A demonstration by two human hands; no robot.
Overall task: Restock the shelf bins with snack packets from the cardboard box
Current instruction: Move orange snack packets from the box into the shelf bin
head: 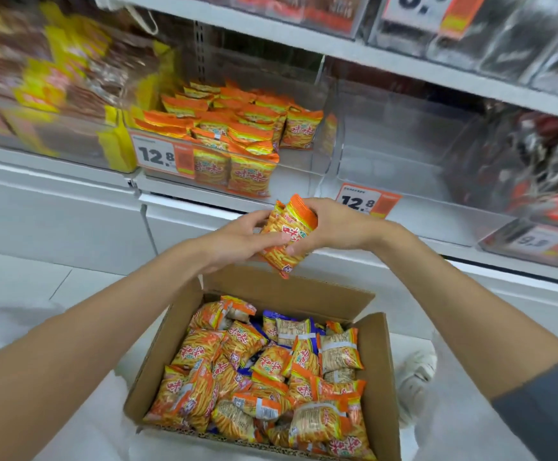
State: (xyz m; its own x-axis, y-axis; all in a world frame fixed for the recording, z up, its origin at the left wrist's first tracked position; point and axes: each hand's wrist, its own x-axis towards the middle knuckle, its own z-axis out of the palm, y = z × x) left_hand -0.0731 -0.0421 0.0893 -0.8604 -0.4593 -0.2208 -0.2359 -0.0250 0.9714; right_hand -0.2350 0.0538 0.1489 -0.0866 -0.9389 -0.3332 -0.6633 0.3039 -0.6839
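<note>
A short stack of orange packets (287, 236) hangs tilted in the air, just above the far flap of the box (375, 361) and in front of the shelf edge (204, 197). Both hands are clamped on it: the left hand (237, 242) curls its fingers and thumb round the stack's left side, and the right hand (334, 227) wraps over its top and right side. The open box sits near, between the forearms, with loose orange packs (204, 354) heaped in it and a few blue packs (276, 319) among them. Far left of the stack, a clear bin (304, 161) holds rows of the same orange snack behind a price tag (162, 154) reading 12.8. A second clear bin (404, 154) stands right of it with a similar tag (360, 202). Yellow bags (54, 71) fill the blurred far-left bin. A white shoe (417, 371) rests on the floor right of the box.
</note>
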